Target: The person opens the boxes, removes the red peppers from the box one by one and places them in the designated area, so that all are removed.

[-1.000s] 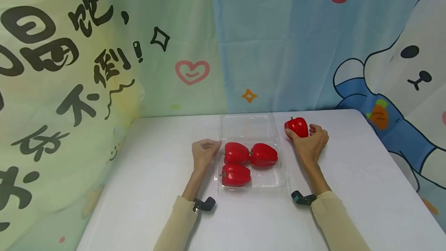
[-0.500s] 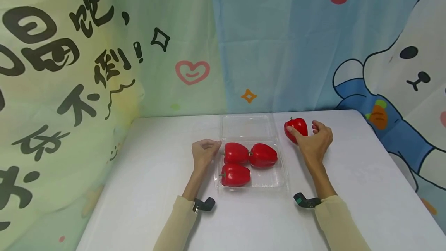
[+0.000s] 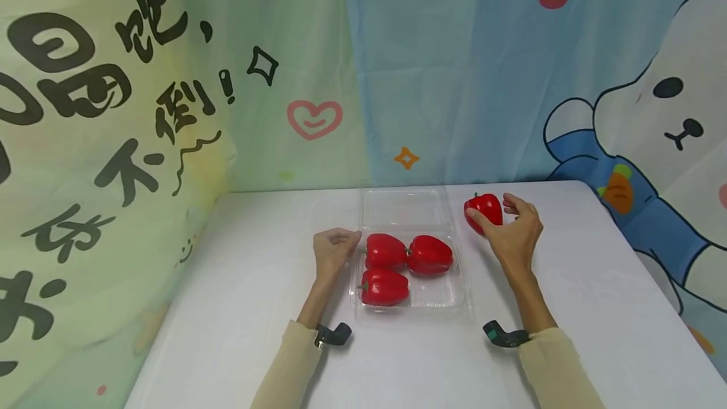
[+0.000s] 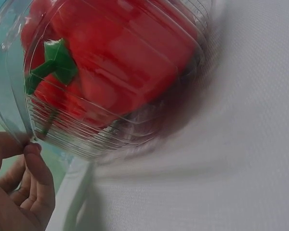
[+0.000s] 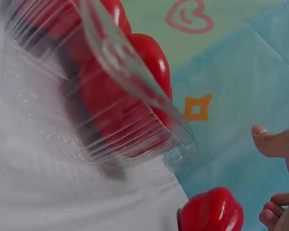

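A clear plastic clamshell box [image 3: 437, 295] lies on the white table with its lid [image 3: 403, 207] folded back. Three red bell peppers sit inside: one back left [image 3: 385, 250], one back right [image 3: 430, 255] and one front left [image 3: 384, 287]. My left hand [image 3: 334, 251] pinches the box's left rim between thumb and forefinger, plain in the left wrist view. Right of the lid stands another red bell pepper [image 3: 484, 208], stem up. My right hand [image 3: 515, 232] is beside it, thumb and fingers spread; the right wrist view shows a gap between the thumb [image 5: 272, 142] and this pepper [image 5: 212, 211].
The white table [image 3: 255, 257] ends at the back against a printed cloth curtain [image 3: 420, 68]. Each wrist carries a small dark camera, one on the left [image 3: 334, 334] and one on the right [image 3: 505, 335].
My right hand has shifted slightly right and back toward me, its thumb sliding across the front of the standing pepper. That pepper has barely moved. My left hand and the box stay put.
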Action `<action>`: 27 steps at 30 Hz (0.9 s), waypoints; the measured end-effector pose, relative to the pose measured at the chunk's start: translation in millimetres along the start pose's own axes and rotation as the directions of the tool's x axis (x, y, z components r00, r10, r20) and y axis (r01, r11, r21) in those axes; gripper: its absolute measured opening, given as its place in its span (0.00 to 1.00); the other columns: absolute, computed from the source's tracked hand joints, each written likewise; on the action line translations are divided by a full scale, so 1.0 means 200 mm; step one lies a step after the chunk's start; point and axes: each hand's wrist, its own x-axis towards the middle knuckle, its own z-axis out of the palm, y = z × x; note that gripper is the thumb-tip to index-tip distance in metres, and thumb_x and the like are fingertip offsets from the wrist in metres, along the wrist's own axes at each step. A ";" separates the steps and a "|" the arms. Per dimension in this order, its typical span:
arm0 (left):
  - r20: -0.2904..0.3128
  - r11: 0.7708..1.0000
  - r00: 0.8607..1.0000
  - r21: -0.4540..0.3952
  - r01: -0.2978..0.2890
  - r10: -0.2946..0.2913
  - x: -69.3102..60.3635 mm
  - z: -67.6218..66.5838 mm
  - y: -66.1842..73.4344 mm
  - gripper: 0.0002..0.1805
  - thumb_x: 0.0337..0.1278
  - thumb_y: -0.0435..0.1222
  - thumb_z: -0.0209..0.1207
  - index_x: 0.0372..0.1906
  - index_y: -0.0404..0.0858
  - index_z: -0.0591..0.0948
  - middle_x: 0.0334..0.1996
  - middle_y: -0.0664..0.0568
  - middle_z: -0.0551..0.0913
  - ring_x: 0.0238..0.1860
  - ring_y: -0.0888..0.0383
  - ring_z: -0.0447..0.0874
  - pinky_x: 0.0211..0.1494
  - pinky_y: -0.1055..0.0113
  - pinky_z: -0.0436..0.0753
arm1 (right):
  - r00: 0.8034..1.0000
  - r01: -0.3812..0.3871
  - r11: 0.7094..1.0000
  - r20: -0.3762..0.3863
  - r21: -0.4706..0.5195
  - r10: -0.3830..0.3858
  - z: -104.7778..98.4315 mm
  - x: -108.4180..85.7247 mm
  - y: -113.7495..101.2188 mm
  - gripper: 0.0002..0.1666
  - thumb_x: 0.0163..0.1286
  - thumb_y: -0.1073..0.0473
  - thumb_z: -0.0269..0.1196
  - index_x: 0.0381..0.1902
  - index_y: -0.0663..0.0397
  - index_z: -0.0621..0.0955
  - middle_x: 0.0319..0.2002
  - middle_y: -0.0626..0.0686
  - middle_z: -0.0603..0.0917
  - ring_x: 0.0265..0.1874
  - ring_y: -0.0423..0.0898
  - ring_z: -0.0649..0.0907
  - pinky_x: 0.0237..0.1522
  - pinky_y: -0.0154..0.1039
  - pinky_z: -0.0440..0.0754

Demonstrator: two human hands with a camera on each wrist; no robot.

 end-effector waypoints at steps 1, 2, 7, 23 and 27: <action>0.001 1.000 1.000 0.000 0.000 0.000 0.00 0.00 0.00 0.12 0.66 0.40 0.72 0.33 0.34 0.91 0.29 0.41 0.92 0.26 0.60 0.85 0.30 0.70 0.83 | 1.000 0.014 1.000 0.001 0.003 -0.014 0.00 0.00 0.00 0.47 0.64 0.46 0.80 0.76 0.57 0.77 0.70 0.63 0.81 0.66 0.58 0.79 0.65 0.67 0.84; 0.001 1.000 1.000 0.002 0.001 -0.001 0.00 0.00 0.00 0.12 0.66 0.39 0.72 0.33 0.34 0.91 0.30 0.41 0.92 0.26 0.60 0.85 0.30 0.69 0.83 | 1.000 0.027 1.000 0.002 0.005 -0.027 0.00 -0.01 0.00 0.46 0.64 0.47 0.80 0.75 0.57 0.78 0.70 0.63 0.82 0.66 0.58 0.79 0.65 0.66 0.84; 0.006 1.000 1.000 0.008 -0.006 0.006 0.00 0.00 -0.01 0.12 0.67 0.40 0.72 0.33 0.34 0.92 0.30 0.41 0.93 0.27 0.60 0.85 0.30 0.69 0.83 | 0.995 0.094 0.995 0.023 0.022 -0.094 -0.02 -0.02 -0.01 0.43 0.64 0.51 0.81 0.73 0.58 0.80 0.69 0.63 0.84 0.65 0.60 0.81 0.65 0.65 0.81; 0.011 1.000 1.000 -0.006 0.000 0.001 0.00 -0.02 0.00 0.12 0.66 0.39 0.73 0.33 0.33 0.91 0.29 0.39 0.92 0.26 0.59 0.85 0.29 0.70 0.81 | 0.968 0.192 0.981 0.160 0.035 -0.195 -0.03 -0.05 -0.02 0.38 0.62 0.55 0.82 0.69 0.55 0.84 0.65 0.60 0.88 0.62 0.56 0.84 0.57 0.30 0.81; 0.020 1.000 1.000 -0.014 -0.004 0.004 0.00 -0.01 0.00 0.12 0.66 0.40 0.73 0.34 0.33 0.91 0.29 0.40 0.92 0.26 0.60 0.85 0.28 0.70 0.81 | 0.965 0.188 0.982 0.184 0.026 -0.189 -0.02 -0.08 -0.02 0.38 0.62 0.54 0.82 0.70 0.53 0.84 0.65 0.61 0.87 0.65 0.58 0.83 0.60 0.40 0.86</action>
